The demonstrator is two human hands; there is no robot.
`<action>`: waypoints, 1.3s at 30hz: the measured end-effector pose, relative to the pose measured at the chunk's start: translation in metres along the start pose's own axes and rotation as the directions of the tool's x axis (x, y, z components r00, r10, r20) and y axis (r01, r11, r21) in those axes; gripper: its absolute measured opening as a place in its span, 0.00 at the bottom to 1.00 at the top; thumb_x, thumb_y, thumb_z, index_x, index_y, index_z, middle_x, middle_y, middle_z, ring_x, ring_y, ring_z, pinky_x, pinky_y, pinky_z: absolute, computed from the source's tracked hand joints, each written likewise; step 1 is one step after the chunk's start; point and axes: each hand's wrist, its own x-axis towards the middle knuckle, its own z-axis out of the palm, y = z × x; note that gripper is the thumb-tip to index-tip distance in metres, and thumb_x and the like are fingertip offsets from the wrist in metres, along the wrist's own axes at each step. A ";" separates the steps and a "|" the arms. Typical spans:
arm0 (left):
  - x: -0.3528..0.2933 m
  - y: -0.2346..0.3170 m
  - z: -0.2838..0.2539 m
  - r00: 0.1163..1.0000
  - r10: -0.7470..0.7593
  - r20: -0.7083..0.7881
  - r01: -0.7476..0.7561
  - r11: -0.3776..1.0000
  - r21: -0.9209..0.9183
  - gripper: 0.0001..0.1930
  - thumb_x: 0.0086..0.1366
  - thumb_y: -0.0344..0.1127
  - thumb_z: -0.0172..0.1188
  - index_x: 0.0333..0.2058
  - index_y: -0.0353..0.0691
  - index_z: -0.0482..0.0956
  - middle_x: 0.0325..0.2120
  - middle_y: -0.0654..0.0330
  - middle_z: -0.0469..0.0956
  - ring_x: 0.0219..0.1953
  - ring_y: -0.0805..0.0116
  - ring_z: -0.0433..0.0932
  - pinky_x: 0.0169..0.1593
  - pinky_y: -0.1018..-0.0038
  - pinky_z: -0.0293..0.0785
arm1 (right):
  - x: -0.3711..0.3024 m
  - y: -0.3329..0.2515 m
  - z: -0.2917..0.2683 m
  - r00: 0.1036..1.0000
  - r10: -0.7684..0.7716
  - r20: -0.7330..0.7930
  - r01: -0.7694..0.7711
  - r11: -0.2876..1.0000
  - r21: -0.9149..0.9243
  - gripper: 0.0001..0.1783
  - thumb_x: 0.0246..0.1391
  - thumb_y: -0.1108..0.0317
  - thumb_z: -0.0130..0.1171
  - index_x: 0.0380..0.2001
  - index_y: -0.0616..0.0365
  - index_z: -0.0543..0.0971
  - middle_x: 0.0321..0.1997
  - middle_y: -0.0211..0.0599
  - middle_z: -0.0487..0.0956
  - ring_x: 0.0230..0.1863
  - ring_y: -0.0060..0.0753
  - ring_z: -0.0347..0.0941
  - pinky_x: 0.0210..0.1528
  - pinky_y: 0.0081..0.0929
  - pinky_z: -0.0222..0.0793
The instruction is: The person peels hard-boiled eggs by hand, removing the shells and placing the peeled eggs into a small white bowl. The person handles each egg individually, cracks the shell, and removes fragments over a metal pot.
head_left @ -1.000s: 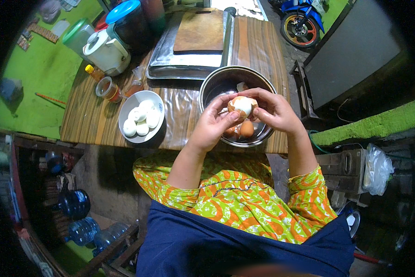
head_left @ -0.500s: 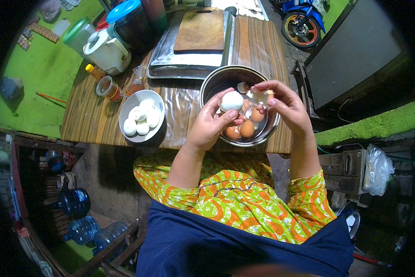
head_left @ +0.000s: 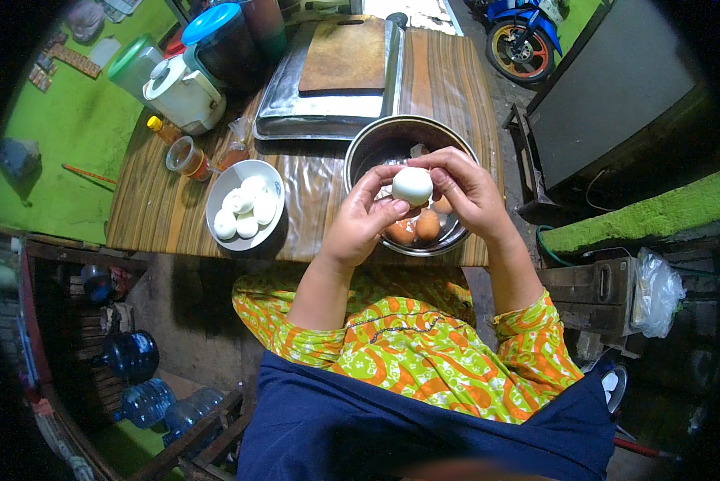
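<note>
While the left hand holds the peeled white egg between thumb and fingers, the right hand closes its fingertips on the egg's right side. The egg is above the metal pot, near the edge of the wood-striped table. To the left stands a bowl of white eggs; farther lies a metal tray bearing a wooden board. A green wall rises at left, and a blue motorbike stands far right.
</note>
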 end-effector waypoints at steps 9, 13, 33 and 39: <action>0.002 0.000 0.004 1.000 0.010 0.026 -0.007 0.996 -0.086 0.28 0.65 0.28 0.57 0.62 0.34 0.60 0.54 0.54 0.70 0.57 0.61 0.71 0.61 0.63 0.70 | -0.002 -0.009 -0.002 0.997 -0.060 0.038 0.065 0.984 -0.167 0.13 0.57 0.68 0.58 0.45 0.60 0.76 0.41 0.38 0.75 0.40 0.29 0.73 0.43 0.25 0.69; 0.003 -0.001 0.003 1.000 -0.011 0.025 0.010 0.999 0.039 0.26 0.66 0.31 0.58 0.61 0.33 0.62 0.53 0.54 0.71 0.56 0.62 0.72 0.61 0.63 0.70 | -0.003 -0.012 -0.006 0.993 0.063 0.100 -0.055 0.996 -0.077 0.13 0.53 0.70 0.61 0.41 0.59 0.75 0.40 0.38 0.74 0.37 0.30 0.72 0.40 0.25 0.68; 0.006 -0.003 0.000 0.999 -0.004 -0.048 -0.005 0.981 -0.195 0.20 0.67 0.35 0.56 0.54 0.33 0.66 0.46 0.52 0.76 0.50 0.61 0.77 0.55 0.65 0.73 | -0.003 -0.007 -0.025 0.985 0.016 0.173 0.057 0.911 -0.408 0.22 0.53 0.75 0.59 0.53 0.59 0.74 0.52 0.46 0.75 0.57 0.46 0.71 0.58 0.37 0.67; 0.005 -0.005 0.005 0.995 0.034 -0.095 -0.037 0.999 -0.031 0.23 0.63 0.30 0.61 0.55 0.33 0.66 0.45 0.54 0.76 0.48 0.66 0.77 0.54 0.68 0.75 | -0.003 -0.012 -0.004 0.990 -0.061 0.125 0.072 0.993 -0.089 0.22 0.54 0.70 0.60 0.53 0.59 0.74 0.49 0.46 0.76 0.51 0.43 0.74 0.53 0.35 0.69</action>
